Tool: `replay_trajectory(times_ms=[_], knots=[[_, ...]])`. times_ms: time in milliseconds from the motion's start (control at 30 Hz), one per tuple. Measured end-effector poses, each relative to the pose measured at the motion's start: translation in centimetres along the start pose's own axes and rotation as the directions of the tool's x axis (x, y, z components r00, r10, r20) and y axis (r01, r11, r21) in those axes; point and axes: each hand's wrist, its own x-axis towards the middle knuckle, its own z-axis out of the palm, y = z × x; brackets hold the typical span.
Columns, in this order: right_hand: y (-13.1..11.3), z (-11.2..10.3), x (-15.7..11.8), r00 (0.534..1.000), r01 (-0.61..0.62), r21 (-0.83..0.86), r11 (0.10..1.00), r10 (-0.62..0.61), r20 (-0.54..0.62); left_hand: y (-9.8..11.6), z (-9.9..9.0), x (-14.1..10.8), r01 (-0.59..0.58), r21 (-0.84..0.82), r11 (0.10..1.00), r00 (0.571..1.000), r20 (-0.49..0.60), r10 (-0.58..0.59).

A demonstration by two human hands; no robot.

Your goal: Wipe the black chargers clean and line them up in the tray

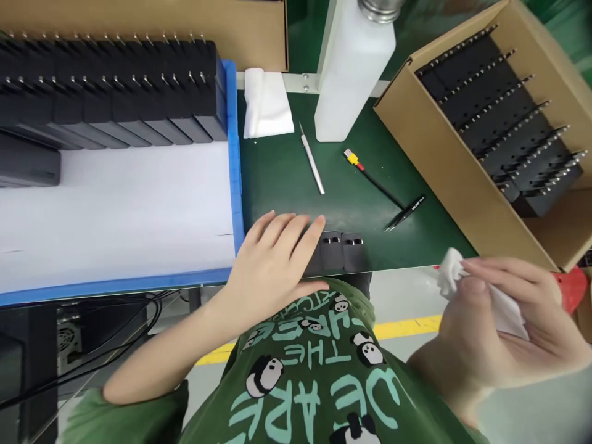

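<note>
Some black blocks (331, 254) lie partly under and just right of the left hand (277, 253), its fingers a bit spread. The right hand (494, 354) pinches a white cloth (449, 274) between its fingers. A bump could knock the blocks off the bench (277, 179), because its edge is so close.

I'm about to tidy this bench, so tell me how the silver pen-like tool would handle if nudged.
The pen-like tool looks slim and rounded, so it may roll. Its straight shaft suggests it is stiff. The fine, pointed tip could be fragile.
</note>
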Motion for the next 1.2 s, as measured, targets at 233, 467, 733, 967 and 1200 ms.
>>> replay_trajectory(times_ms=[233,467,733,967,1200], knots=[[3.5,-0.4,-1.8,0.984,0.023,0.063,0.998,-0.011,-0.18,1.1,0.3,1.5,-0.03,0.096,0.995,0.996,0.089,0.022],[5.0,-1.0,-1.7,0.981,0.079,0.098,0.992,-0.06,-0.182,1.6,1.2,2.2,-0.003,0.162,0.987,0.993,0.12,-0.017],[4.2,-1.3,-1.1,0.978,-0.027,0.115,0.993,0.05,-0.201,-0.1,-1.9,-0.6,0.322,-0.801,0.505,0.753,-0.107,-0.649],[2.4,0.6,-1.2,0.999,-0.035,0.266,0.963,0.037,0.0,1.1,-2.9,0.0,0.116,-0.993,-0.016,0.64,0.087,-0.764],[-2.8,3.5,2.3,0.956,0.162,0.468,0.869,-0.255,0.143,2.1,-3.6,0.9,0.227,-0.973,0.036,0.695,0.136,-0.707]])
